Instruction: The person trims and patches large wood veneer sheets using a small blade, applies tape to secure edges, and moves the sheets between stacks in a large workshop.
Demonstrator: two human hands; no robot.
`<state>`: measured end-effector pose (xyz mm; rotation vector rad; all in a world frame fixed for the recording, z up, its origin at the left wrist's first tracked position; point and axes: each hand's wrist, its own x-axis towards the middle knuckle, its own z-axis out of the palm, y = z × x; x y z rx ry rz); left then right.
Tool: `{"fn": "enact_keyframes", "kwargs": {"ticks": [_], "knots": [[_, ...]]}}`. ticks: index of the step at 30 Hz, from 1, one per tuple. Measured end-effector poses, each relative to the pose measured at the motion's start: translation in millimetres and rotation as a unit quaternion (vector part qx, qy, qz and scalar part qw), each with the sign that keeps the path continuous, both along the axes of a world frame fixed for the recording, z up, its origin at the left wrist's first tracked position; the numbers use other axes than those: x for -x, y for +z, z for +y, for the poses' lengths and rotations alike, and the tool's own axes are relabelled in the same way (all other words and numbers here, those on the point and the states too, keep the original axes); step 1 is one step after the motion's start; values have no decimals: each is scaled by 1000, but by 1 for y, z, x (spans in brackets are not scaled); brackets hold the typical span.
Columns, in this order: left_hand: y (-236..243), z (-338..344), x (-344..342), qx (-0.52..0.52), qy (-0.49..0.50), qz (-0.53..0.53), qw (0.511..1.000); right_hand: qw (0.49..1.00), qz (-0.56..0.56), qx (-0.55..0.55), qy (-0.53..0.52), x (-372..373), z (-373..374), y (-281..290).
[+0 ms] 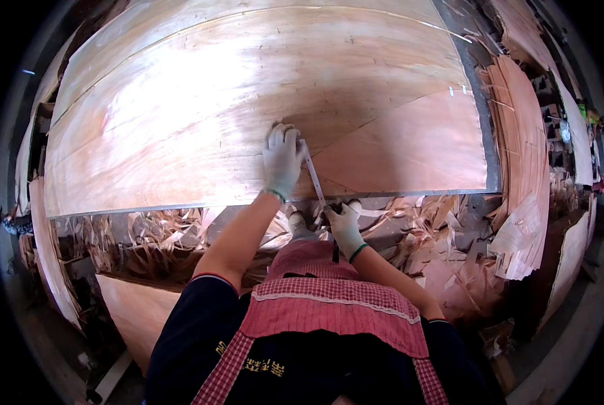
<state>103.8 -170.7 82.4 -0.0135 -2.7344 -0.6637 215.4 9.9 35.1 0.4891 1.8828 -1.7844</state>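
Gloved left hand [282,160] up on the veneer sheet [261,94], white strip [315,178] kinda crossing the near edge to the right hand [346,229].

We saw a pale wood sheet [255,101], smooth and faintly grained, with a glossy sheen where light struck it, and a smooth white strip [315,177] that looked like paper or plastic. Our gloves [281,162] were matt cloth, our apron [336,320] dull woven cloth with lace-like trim, and the wood scraps [167,233] rough and splintered.
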Motion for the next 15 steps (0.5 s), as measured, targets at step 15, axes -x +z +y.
{"fn": "enact_keyframes", "kwargs": {"ticks": [15], "knots": [[-2,6,-58,79,-224,-103,966,997,58,-7,42,43,53,40]]}}
